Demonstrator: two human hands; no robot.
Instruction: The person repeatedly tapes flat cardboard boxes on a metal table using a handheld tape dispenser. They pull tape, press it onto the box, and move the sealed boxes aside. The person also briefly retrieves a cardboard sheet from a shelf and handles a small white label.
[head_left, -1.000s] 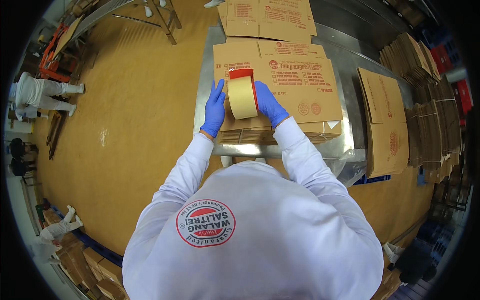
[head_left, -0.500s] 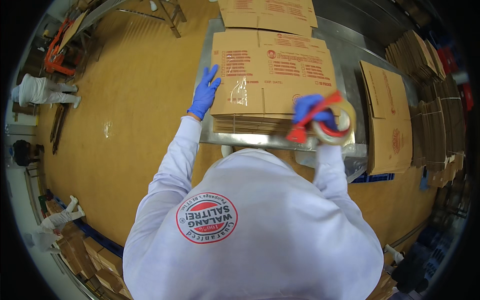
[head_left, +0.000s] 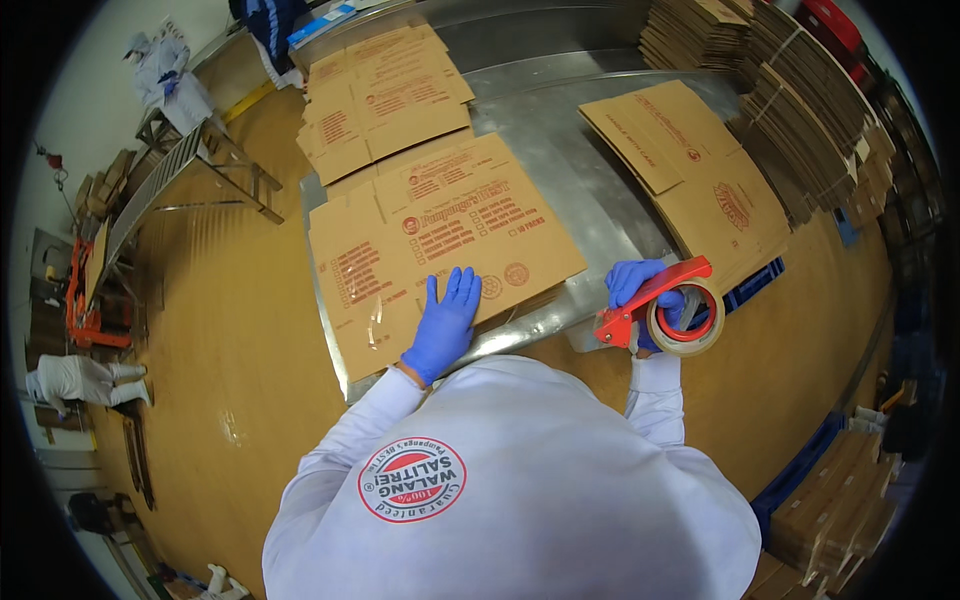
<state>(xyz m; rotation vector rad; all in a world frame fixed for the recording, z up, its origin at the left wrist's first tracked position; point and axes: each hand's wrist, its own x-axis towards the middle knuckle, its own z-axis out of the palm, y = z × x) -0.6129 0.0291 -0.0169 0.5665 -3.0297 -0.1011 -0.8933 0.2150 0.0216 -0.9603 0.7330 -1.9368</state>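
- Head view: the right hand (head_left: 632, 280), gloved in blue, grips a red tape dispenser (head_left: 675, 277); its tan tape roll (head_left: 690, 347) hangs at the hand's right, hiding some of the fingers.
- Half a second ago that hand blurred over the near right corner of the carton stack (head_left: 430, 250); now it is off to the stack's right.
- Left of it, the left hand (head_left: 445, 328) lies open, palm down, on the stack's near edge; earlier it was at the left edge. Its palm is hidden.
- Just below the right hand's grip, something pale and see-through is hard to make out.
- Beyond the right hand, flattened cartons (head_left: 690, 170) lean, with tied carton bundles (head_left: 800, 130) farther right, cut off by the dark rim.
- Beyond the left hand, more cartons (head_left: 385, 95) lie on the steel table (head_left: 545, 115). The view has turned since, so the table now slants.
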